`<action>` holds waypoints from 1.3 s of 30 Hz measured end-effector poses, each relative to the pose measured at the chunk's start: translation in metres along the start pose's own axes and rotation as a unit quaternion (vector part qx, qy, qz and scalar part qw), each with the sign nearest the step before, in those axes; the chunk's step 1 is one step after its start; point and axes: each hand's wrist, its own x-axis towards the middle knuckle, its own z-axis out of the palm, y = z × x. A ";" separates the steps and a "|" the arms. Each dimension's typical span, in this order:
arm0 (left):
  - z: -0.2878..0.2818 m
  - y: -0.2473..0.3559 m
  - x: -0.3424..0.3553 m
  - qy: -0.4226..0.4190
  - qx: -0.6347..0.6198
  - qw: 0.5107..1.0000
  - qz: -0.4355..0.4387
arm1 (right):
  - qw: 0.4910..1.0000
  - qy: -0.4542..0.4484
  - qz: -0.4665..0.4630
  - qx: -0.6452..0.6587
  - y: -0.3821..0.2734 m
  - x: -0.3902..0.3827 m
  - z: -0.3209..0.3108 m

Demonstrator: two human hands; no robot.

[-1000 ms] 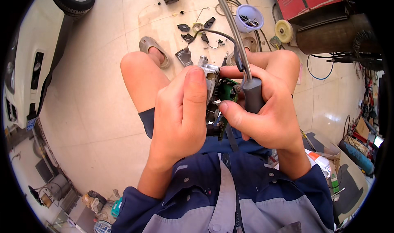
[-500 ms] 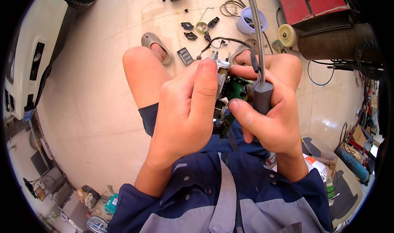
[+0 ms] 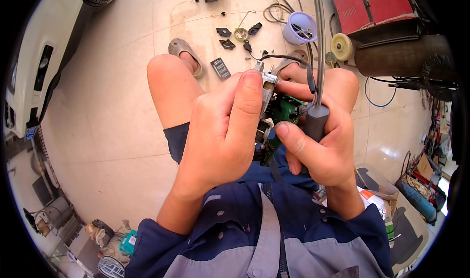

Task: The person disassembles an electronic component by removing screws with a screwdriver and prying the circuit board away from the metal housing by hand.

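Just right of the frame's centre, a silvery metal housing (image 3: 267, 89) sits beside a green circuit board (image 3: 286, 109) dotted with dark components. The left hand (image 3: 223, 126) clamps the housing; the right hand (image 3: 323, 141) closes round a grey-handled tool (image 3: 316, 121), thumb against the board.
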 end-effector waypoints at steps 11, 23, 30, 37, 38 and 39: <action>0.000 0.001 0.001 -0.008 -0.030 0.999 -0.019 | 1.000 0.008 -0.012 0.012 0.003 -0.003 0.000; -0.001 -0.001 0.005 -0.040 0.027 0.998 -0.029 | 0.997 0.046 -0.017 -0.052 0.010 -0.002 0.000; -0.010 -0.005 0.003 -0.129 -0.076 0.976 -0.159 | 0.976 0.022 -0.079 -0.201 0.017 0.000 -0.012; 0.001 -0.004 -0.001 -0.084 -0.182 0.968 -0.150 | 0.988 0.024 -0.131 -0.076 0.020 0.008 -0.010; 0.007 -0.001 -0.003 -0.053 -0.188 0.971 -0.139 | 0.990 0.018 -0.129 -0.051 0.020 0.008 -0.010; 0.008 0.000 -0.003 -0.046 -0.192 0.970 -0.141 | 0.992 -0.002 -0.112 -0.054 0.015 0.007 -0.013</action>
